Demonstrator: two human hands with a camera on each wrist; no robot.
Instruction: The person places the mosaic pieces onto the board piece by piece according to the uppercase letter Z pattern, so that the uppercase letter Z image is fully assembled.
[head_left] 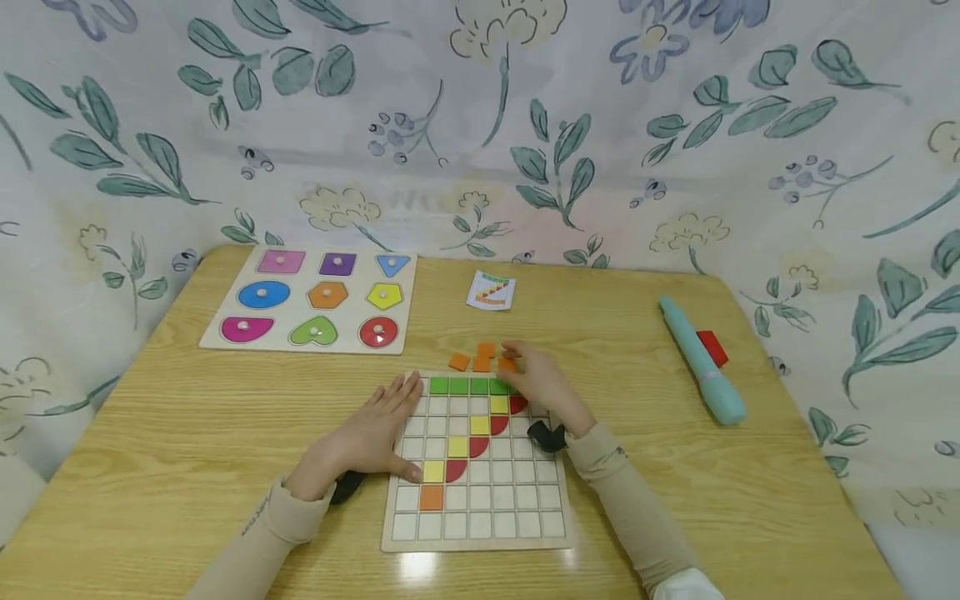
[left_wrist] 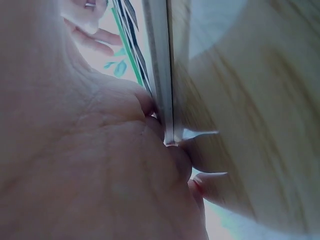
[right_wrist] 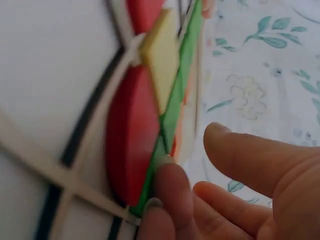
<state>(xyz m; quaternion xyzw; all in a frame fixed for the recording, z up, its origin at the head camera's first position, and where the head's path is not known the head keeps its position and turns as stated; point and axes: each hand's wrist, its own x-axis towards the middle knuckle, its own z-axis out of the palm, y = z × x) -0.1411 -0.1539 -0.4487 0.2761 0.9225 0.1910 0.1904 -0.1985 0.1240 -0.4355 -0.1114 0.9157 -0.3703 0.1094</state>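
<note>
A wooden grid board [head_left: 517,500] lies in front of me in the head view. On it are a row of green square tiles [head_left: 459,386], a diagonal of yellow squares [head_left: 457,447] and red rounded pieces [head_left: 477,447], and one orange square [head_left: 431,497]. My left hand [head_left: 375,429] rests over the board's left edge, fingers extended. Past the board's far edge lie several loose orange tiles [head_left: 481,364]. My right hand [head_left: 542,382] reaches over the far right corner beside them. In the right wrist view its digits [right_wrist: 172,182] are spread, with nothing visibly pinched.
A shape puzzle board [head_left: 352,317] with colourful knobbed pieces lies at the back left. A small pattern card [head_left: 491,291] sits behind the tiles. On the right are a teal stick-shaped object [head_left: 697,358] and a red piece [head_left: 712,348]. Floral cloth [head_left: 450,125] hangs behind the table.
</note>
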